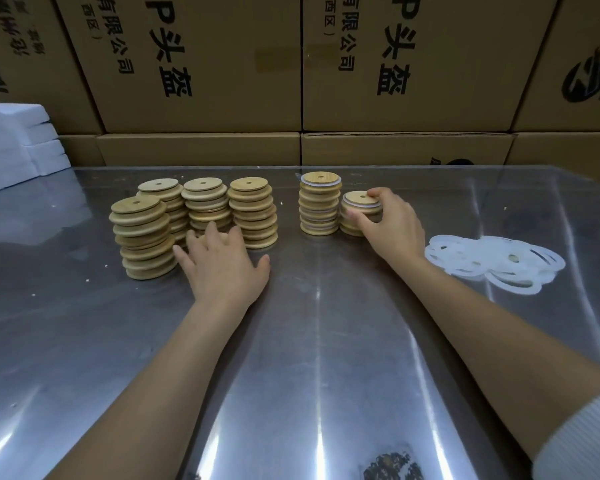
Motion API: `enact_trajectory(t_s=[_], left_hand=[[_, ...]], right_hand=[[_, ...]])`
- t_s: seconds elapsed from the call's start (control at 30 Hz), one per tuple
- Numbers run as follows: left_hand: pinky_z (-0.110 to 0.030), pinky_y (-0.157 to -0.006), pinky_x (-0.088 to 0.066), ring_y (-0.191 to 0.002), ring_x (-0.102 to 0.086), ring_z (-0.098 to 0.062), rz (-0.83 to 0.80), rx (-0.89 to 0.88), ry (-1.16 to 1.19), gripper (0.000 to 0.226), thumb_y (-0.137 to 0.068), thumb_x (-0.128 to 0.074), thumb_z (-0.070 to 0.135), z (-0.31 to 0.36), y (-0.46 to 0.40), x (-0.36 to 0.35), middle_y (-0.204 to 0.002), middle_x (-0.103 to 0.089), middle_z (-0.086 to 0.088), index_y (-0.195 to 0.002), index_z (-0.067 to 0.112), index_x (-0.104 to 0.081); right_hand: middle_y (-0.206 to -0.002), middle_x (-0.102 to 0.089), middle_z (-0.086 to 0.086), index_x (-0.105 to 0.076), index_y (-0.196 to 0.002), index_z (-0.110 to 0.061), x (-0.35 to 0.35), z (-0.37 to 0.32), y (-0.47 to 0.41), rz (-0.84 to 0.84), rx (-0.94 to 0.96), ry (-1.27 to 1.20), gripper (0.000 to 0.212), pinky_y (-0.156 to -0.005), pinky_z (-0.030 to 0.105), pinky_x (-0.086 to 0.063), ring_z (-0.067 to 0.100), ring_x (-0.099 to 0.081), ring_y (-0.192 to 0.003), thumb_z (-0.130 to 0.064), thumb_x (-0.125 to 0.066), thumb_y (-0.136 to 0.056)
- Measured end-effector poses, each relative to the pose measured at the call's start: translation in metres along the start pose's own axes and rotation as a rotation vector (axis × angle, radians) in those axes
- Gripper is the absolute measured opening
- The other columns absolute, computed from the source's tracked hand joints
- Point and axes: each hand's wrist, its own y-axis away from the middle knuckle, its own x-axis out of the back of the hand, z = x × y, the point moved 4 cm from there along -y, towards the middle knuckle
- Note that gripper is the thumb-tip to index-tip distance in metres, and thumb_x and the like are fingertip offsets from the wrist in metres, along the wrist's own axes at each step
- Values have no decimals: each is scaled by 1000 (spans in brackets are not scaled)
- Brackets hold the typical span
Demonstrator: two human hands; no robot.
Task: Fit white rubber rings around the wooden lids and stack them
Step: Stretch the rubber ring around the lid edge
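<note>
Several stacks of bare wooden lids (142, 233) stand at the left middle of the metal table (84, 341). Two stacks of lids with white rubber rings stand to the right: a taller ringed stack (320, 204) and a shorter ringed stack (358, 211). My right hand (392, 223) grips the top lid of the shorter stack, thumb at its front, fingers over the top. My left hand (222, 261) lies with fingers spread over a low lid (201, 239) between the bare stacks. A heap of loose white rubber rings (492, 263) lies at the right.
Cardboard boxes (201, 71) form a wall behind the table. White foam blocks (14, 143) are piled at the far left corner. A dark patterned patch (392, 465) shows at the table's near edge.
</note>
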Motion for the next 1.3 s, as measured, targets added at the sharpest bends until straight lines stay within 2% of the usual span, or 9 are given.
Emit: enact_trajectory(t_s=[0.2, 0.33, 0.43, 0.57, 0.77, 0.87, 1.0, 1.13, 1.3], left_hand=[[-50, -106, -28, -124, -37, -42, 28, -41, 30, 42, -93, -52, 33, 3, 4, 4, -139, -40, -14, -131, 14, -47], [-45, -102, -31, -122, -38, -38, 61, -151, 117, 37, -92, -54, 19, 10, 6, 7, -138, -43, -10, -129, 14, -52], [-40, -101, -31, -123, -37, -32, 86, -269, 229, 43, -91, -58, 19, 22, 10, 9, -139, -42, -6, -133, 19, -49], [-34, -101, -34, -122, -40, -23, 91, -447, 385, 50, -86, -65, 22, 43, 22, 14, -133, -45, 1, -133, 22, -48], [-30, -99, -41, -118, -46, -13, -12, -576, 575, 62, -78, -74, 30, 66, 40, 11, -131, -44, 5, -133, 23, -48], [-29, -100, -40, -119, -45, -11, -78, -606, 634, 68, -74, -77, 32, 73, 45, 6, -132, -43, 7, -135, 24, -46], [-32, -101, -41, -120, -44, -9, -153, -630, 630, 73, -74, -78, 34, 75, 46, 1, -136, -41, 8, -138, 24, -43], [-30, -101, -41, -120, -45, -11, -178, -642, 636, 75, -75, -77, 35, 76, 45, -2, -136, -41, 6, -139, 23, -41], [-27, -101, -41, -122, -45, -10, -217, -567, 659, 85, -70, -79, 44, 75, 42, -7, -139, -40, 7, -141, 26, -37]], right_hand=[[-131, -54, 1, -43, -133, -16, 6, -3, 6, 56, -58, 19, 59, -76, 32, -35, 22, -46, -122, -53, -55, -87], [-124, -55, 5, -47, -126, -12, 16, -10, 21, 99, -30, 52, 45, -78, 33, -39, 24, -48, -116, -40, -53, -92], [-118, -57, 7, -52, -117, -10, 25, -9, 37, 51, -78, 97, 30, -84, 37, -41, 25, -49, -112, -28, -52, -92], [-123, -57, 6, -52, -121, -12, 38, -8, 61, -38, -118, 144, 31, -93, 37, -38, 25, -46, -117, -19, -51, -91], [-137, -41, 11, -43, -130, -13, 44, -7, 94, -204, -211, 350, 43, -104, 40, -24, 30, -30, -129, -33, -48, -92], [-136, -43, 13, -44, -128, -10, 43, -7, 94, -213, -232, 400, 40, -103, 41, -26, 31, -34, -128, -34, -44, -96], [-125, -54, 10, -51, -122, -13, 44, -8, 87, -190, -141, 425, 27, -94, 39, -31, 30, -45, -120, -19, -42, -97], [-113, -64, 8, -57, -115, -13, 49, -3, 81, -166, -86, 331, 24, -81, 36, -36, 31, -56, -106, -13, -46, -95], [-103, -66, -4, -60, -114, -20, 60, -2, 78, -19, -162, -57, 22, -78, 31, -41, 22, -59, -100, -18, -52, -94]])
